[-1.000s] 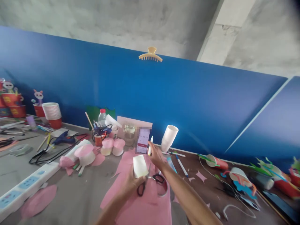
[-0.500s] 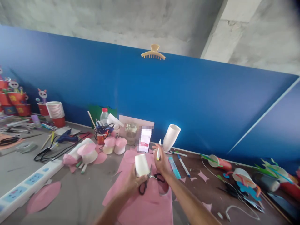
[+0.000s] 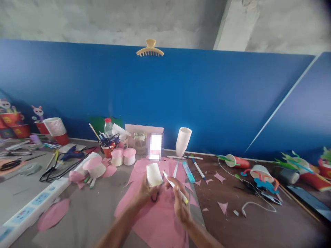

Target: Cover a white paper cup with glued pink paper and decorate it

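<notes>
Holding 1 white cup (image 3: 154,175), the left hand (image 3: 145,191) keeps a narrow grip low on its side. The cup is tilted above the pink sheet (image 3: 152,225) on the tabletop (image 3: 248,229). The right hand (image 3: 182,203) has its grip pinched round 1 marker (image 3: 176,188), white with a yellow end towards the wrist. Its tip points at the cup's right edge, just beside it; whether they touch, I cannot tell. Below the left hand shows 1 dark loop (image 3: 155,197); the rest is hidden.

Lying about are 4 pens: 1 white pen (image 3: 175,169) on the sheet, 1 blue-capped pen (image 3: 198,168) to its right, and 2 end to end by the blue panel (image 3: 165,86). Near the blue-capped pen is 1 light-blue packet (image 3: 188,172). At least 5 pink scraps (image 3: 219,177) lie right of the sheet.

Behind the cup stand 1 phone (image 3: 155,146), its screen blurred, 1 jar (image 3: 140,142) and, to the right, 1 tall white container (image 3: 183,142). Left of the sheet are 3 pink-topped cups (image 3: 129,159), 2 of them upright side by side. Farther left lie 1 glue gun (image 3: 73,153) and 1 power strip (image 3: 33,207). Atop the panel sits 1 hair claw (image 3: 150,49).
</notes>
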{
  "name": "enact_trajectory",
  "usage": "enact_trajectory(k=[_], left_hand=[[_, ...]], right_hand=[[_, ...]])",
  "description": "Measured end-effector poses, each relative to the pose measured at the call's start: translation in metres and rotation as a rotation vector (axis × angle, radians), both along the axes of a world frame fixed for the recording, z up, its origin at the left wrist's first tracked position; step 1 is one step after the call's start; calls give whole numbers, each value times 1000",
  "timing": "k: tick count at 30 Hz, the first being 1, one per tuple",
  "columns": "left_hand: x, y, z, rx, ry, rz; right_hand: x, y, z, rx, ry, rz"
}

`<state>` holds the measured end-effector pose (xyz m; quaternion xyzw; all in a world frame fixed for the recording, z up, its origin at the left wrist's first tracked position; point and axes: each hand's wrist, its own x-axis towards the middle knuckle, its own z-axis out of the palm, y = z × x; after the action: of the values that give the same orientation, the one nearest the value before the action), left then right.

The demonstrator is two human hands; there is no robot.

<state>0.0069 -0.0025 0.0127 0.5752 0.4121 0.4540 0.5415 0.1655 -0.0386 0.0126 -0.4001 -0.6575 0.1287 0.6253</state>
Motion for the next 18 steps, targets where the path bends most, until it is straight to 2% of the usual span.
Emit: enact_trajectory(k=[4, 7, 12, 18], left_hand=[[-1, 2, -2, -11, 59, 55], [-2, 4, -4, -8, 87, 90], [-1, 3, -2, 2, 120, 94], [2, 2, -1, 10, 111, 101]], right_hand=[[-4, -1, -10, 24, 18, 124], [-6, 0, -14, 41, 0, 165], [-5, 3, -15, 118, -33, 177], [-6, 1, -21, 181, -121, 109]])
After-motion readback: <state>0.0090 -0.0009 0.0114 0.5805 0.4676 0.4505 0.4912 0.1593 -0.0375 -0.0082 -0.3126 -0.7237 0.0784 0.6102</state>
